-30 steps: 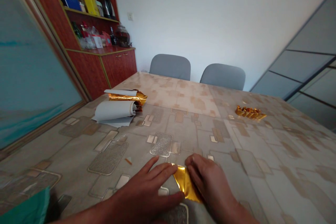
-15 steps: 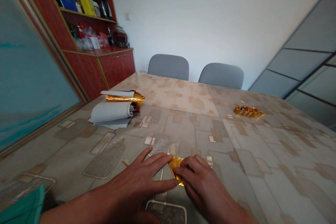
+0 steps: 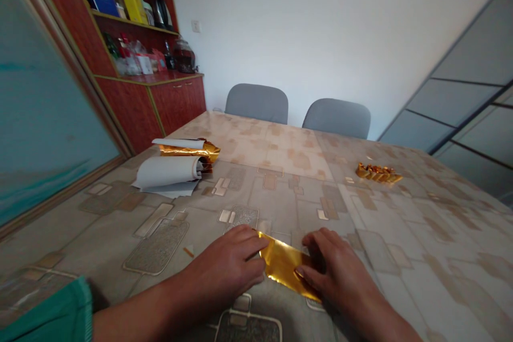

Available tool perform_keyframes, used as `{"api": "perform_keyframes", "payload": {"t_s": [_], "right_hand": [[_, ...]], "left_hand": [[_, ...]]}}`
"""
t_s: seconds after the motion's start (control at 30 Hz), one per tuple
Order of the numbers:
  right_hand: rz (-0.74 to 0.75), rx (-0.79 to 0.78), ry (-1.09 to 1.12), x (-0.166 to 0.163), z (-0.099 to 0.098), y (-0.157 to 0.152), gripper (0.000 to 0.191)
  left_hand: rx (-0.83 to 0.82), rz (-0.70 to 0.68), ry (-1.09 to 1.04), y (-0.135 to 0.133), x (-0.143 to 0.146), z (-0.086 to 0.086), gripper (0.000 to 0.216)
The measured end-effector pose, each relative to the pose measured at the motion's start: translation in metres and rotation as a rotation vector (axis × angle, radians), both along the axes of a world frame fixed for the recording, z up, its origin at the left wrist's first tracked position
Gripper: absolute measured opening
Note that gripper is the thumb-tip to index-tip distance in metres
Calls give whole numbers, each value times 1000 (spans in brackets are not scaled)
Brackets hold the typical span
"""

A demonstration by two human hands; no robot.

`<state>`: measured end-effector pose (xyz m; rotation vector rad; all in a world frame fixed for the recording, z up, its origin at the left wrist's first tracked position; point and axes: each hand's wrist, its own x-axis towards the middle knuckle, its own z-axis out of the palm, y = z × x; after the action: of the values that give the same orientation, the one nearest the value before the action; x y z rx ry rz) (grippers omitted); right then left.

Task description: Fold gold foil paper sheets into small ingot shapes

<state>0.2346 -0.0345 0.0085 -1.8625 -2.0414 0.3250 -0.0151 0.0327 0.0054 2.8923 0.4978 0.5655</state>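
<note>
**A:** Where's the gold foil (image 3: 285,266) right now?

**B:** Flat on the table (image 3: 436,235), directly in front of the person. It's a smooth strip lying at a slant between the two hands.

**A:** How are the hands placed?

**B:** The left hand (image 3: 226,259) lies low, its fingers pressed together, with the tips at the strip's left end. The right hand (image 3: 336,272) rests on the right end, its fingers (image 3: 320,240) slightly spread. Neither hand is pinching the foil.

**A:** Is that a good way to handle it?

**B:** I'd say so. Flat fingers spread the pressure, so thin foil seems less likely to crease or tear than under pinching fingertips. Steadying both ends should also stop it sliding on the glossy table cover.

**A:** What's around it?

**B:** A small orange scrap (image 3: 188,251) lies to the left. Farther away are a roll of white paper (image 3: 166,171), a long gold strip (image 3: 188,150) just behind it, and a crumpled gold pile (image 3: 379,173) to the right.
</note>
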Motion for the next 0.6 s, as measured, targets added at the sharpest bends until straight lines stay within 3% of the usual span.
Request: {"api": "perform_keyframes", "payload": {"t_s": [0.2, 0.33, 0.43, 0.53, 0.6], "right_hand": [[3, -136, 117, -3, -1, -2, 15], [30, -129, 198, -7, 4, -4, 5], [167, -21, 242, -14, 16, -7, 2], [360, 55, 172, -25, 25, -11, 17], [404, 93, 69, -32, 25, -12, 26]], "left_hand": [[-59, 59, 28, -4, 3, 3, 18], [-76, 83, 99, -2, 3, 6, 38], [1, 51, 78, 5, 2, 4, 26], [78, 19, 11, 8, 0, -1, 23], [111, 13, -23, 8, 0, -2, 25]]}}
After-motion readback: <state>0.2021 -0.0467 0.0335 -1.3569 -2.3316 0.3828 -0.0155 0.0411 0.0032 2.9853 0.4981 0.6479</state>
